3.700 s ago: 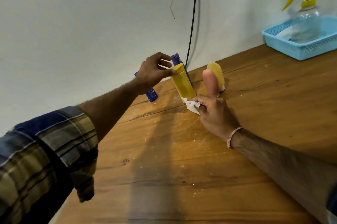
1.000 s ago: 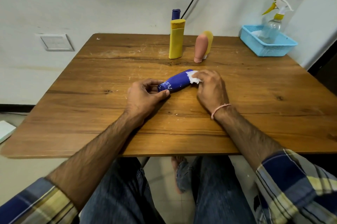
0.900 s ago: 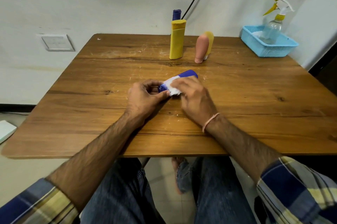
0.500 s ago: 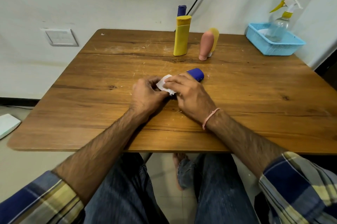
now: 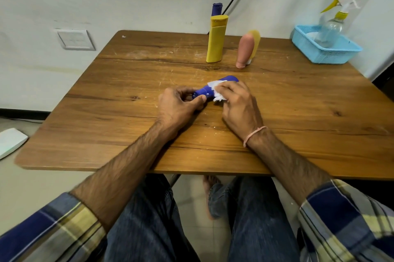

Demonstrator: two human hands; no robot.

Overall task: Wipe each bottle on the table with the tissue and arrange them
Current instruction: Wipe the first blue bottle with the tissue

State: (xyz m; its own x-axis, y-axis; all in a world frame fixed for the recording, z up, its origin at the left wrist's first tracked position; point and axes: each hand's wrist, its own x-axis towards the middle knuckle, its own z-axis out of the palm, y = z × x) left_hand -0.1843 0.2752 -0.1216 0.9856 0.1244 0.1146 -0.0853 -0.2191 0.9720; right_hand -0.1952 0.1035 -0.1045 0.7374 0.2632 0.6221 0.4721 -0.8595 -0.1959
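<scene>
The person wore a plaid shirt in dark blue, pale yellow and grey with thin white lines. Its left sleeve [image 5: 49, 234] and right sleeve [image 5: 349, 219] ended well back from each hand, near the elbows. Just behind the right hand [image 5: 238, 106] a thin pink thread bracelet [image 5: 253, 134] circled the wrist. Faded dark blue jeans [image 5: 145, 229] covered both legs, and one foot [image 5: 210, 185] was unshod.
</scene>
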